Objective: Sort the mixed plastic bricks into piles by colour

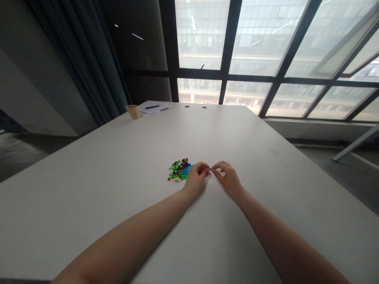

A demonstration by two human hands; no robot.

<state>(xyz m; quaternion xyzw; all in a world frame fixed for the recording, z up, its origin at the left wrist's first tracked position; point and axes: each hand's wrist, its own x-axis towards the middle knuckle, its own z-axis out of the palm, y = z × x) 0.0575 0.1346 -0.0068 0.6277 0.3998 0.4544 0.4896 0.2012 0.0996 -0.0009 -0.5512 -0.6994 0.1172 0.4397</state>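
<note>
A small blue building brick (210, 169) sits between the fingertips of both hands, just above or on the white table (219, 134); which of the two I cannot tell. My left hand (196, 176) pinches it from the left, and my right hand (227, 176) pinches it from the right. Fingers cover most of the brick. Right beside my left hand lies a loose pile of small building bricks (178, 171) in green, brown, cream and blue. Part of the pile is hidden behind that hand.
At the far left edge stands a tan paper cup (133, 112). Next to it lie white papers (158, 111) with a blue pen (152, 107) on top. Two dark round discs (187, 106) mark the table's far end. Windows and a dark curtain (85, 59) lie beyond.
</note>
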